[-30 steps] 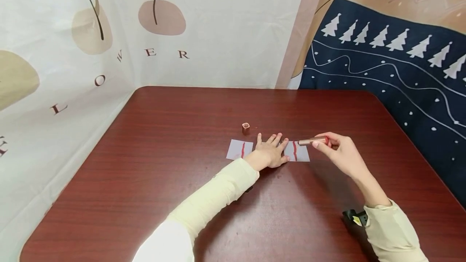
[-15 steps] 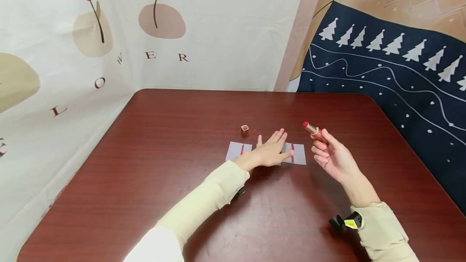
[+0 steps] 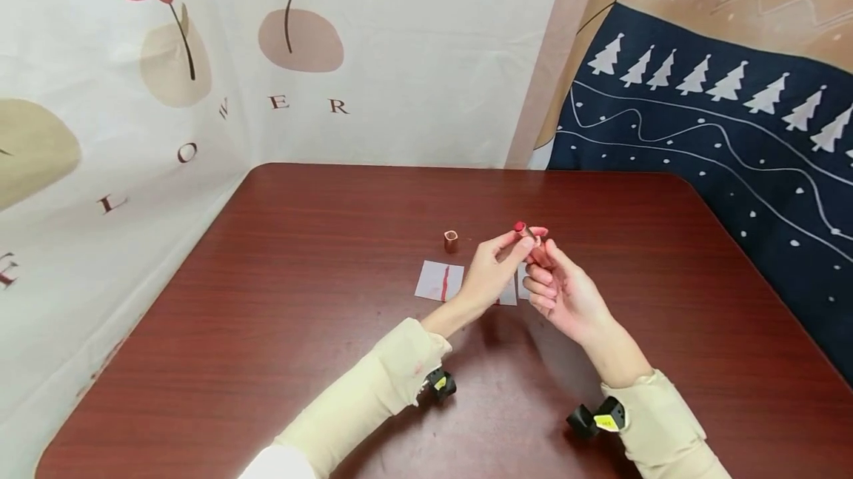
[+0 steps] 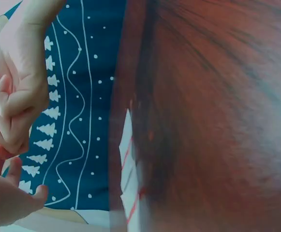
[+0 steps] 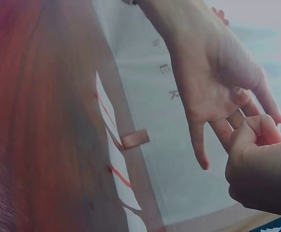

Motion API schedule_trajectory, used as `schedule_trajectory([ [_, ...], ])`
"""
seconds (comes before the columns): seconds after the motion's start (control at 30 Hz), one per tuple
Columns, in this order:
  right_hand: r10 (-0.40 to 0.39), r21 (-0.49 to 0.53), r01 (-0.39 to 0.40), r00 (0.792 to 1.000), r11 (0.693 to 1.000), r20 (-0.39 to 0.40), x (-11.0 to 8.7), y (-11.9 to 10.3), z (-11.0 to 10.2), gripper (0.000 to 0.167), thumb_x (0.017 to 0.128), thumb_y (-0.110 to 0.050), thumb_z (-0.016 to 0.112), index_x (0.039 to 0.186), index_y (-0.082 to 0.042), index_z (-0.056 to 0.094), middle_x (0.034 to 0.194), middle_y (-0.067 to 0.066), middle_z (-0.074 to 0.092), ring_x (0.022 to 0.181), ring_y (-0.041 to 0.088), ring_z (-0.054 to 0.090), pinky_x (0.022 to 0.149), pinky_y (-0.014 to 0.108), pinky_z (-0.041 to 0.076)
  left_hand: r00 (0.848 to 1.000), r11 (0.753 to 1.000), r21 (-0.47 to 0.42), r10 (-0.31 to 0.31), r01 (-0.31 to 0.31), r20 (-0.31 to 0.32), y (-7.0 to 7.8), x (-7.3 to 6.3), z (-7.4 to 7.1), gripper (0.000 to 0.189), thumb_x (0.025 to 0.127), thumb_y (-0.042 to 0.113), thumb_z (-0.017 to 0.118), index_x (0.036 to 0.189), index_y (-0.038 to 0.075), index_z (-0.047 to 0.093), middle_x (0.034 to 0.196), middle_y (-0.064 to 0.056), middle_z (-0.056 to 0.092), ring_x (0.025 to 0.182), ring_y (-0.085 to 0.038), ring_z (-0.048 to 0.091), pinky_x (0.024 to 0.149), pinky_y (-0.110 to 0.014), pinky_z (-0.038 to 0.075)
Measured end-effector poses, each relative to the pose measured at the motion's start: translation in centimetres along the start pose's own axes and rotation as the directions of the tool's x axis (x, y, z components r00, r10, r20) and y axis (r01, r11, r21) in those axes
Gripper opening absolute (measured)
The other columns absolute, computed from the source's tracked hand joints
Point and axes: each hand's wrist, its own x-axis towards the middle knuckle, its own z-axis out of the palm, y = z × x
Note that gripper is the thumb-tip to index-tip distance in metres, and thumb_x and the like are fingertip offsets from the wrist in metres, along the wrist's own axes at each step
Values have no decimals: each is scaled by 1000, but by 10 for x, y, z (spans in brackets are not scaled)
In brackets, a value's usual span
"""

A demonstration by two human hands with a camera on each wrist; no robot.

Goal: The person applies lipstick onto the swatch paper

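An uncapped lipstick (image 3: pixel 540 255) with a red tip and copper-coloured tube is held above the table, its tip pointing up and to the left. My right hand (image 3: pixel 573 303) grips the tube's lower part in curled fingers. Thumb and fingers of my left hand (image 3: pixel 489 273) pinch the tube near its upper end. In the left wrist view, the right hand (image 4: pixel 19 92) and left hand (image 4: pixel 9 200) meet at the left edge; fingers hide the lipstick there. The right wrist view has the left palm (image 5: pixel 213 87) facing the camera, little finger extended, against the right hand (image 5: pixel 263 171).
White paper pieces lie in a row on the brown table (image 3: pixel 320 301): a left one (image 3: pixel 432 280) with a red stroke, a middle one (image 3: pixel 509 295), a right one (image 3: pixel 523 285) mostly behind the hands. The copper lipstick cap (image 3: pixel 451 242) stands behind them. Printed cloths hang beyond.
The left hand has lifted off the papers and moved up to the lipstick. The right hand has raised the lipstick off the right paper, turned it tip-up and brought it left.
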Motion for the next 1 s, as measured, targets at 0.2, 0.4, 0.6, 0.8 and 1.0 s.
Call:
schedule_trajectory([
  [0.2, -13, -38, 14, 999, 999, 29, 0, 13, 3, 47, 104, -25, 18, 109, -7, 61, 72, -1, 36, 56, 9, 14, 48, 15, 17, 983, 996, -90, -5, -12, -185, 0, -13, 5, 28, 96, 10, 51, 117, -5, 61, 113, -15, 64, 107, -18, 59, 94, -30, 41],
  [0.4, -222, -357, 143, 957, 923, -189, -5, 23, 12, 30, 103, -16, 33, 102, -12, 63, 80, 0, 50, 57, 8, 28, 47, 15, 24, 936, 961, -276, -97, -1, -339, 6, -20, 23, 26, 95, 14, 55, 110, -6, 64, 111, -12, 66, 106, -21, 60, 91, -30, 43],
  [0.6, -136, -308, 65, 967, 949, -215, -8, 22, 17, 36, 103, -29, 31, 100, -13, 63, 84, -1, 60, 67, 8, 53, 53, 17, 40, 934, 946, -324, -105, -12, -341, 14, -24, 23, 28, 95, 14, 55, 110, -8, 62, 112, -14, 65, 102, -18, 60, 79, -21, 45],
  [0.8, -140, -306, 93, 981, 948, -137, -6, 22, 17, 39, 104, -16, 30, 107, -11, 69, 90, -1, 65, 77, 8, 58, 57, 15, 43, 929, 948, -316, -97, -22, -356, 17, -25, 21, 28, 94, 12, 56, 112, -9, 62, 114, -13, 64, 81, -10, 56, 55, -14, 40],
  [1.0, -66, -293, 28, 991, 956, -120, -4, 23, 14, 41, 104, -25, 27, 109, -15, 67, 92, -2, 63, 83, 11, 56, 60, 18, 43, 926, 945, -328, -114, -12, -361, 16, -26, 18, 28, 94, 11, 56, 112, -8, 62, 114, -12, 64, 72, -4, 55, 53, -14, 40],
])
